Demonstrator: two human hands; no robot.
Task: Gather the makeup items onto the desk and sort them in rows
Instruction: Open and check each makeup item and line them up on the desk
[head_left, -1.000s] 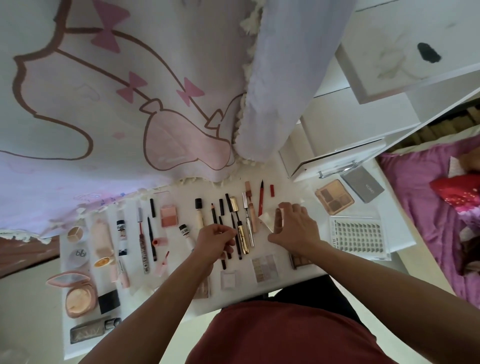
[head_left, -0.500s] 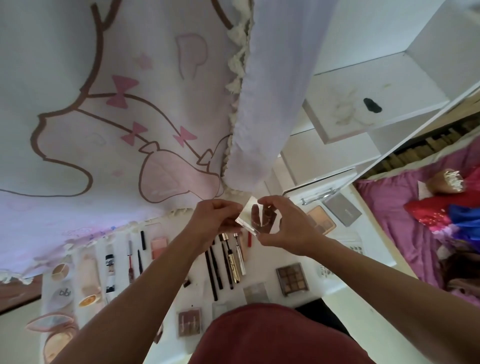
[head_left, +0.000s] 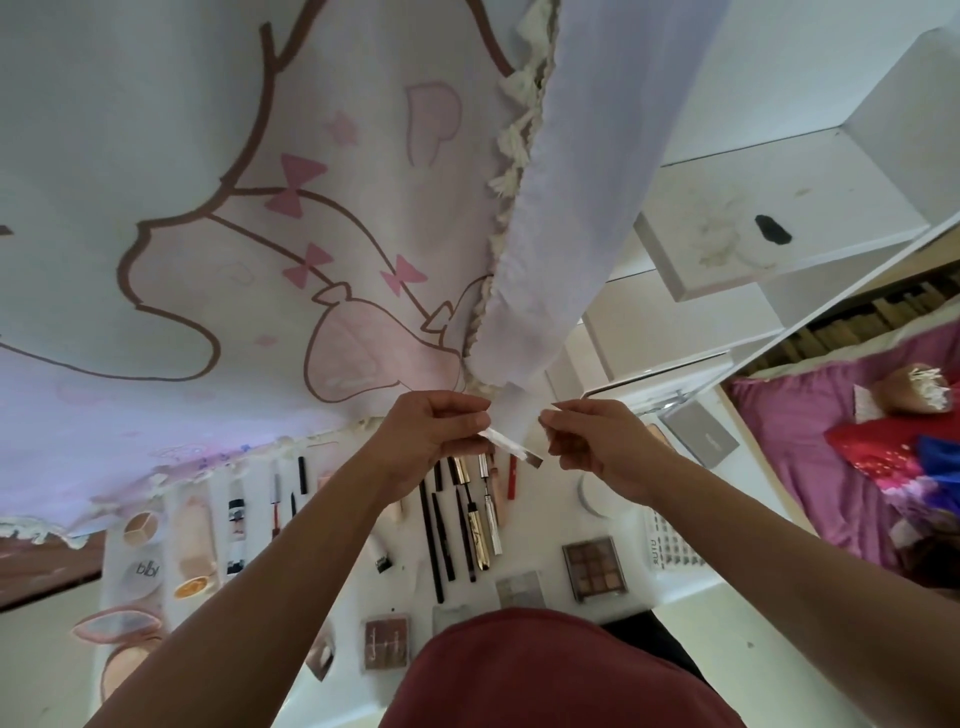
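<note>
Above the bench (head_left: 545, 499), we see both hands (head_left: 431, 441) (head_left: 605, 447) pinching a clear packet (head_left: 511, 441), curtain (head_left: 260, 234) hanging close behind.

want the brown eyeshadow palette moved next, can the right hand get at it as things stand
Probably not at once: the right hand is raised and, with the left hand, pinches a small clear flat case. The brown square eyeshadow palette lies uncovered on the white desk below it.

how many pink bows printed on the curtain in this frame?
3. One bow up high, one lower on the brown line, one to its right. Folds or frame edges may hide more.
</note>
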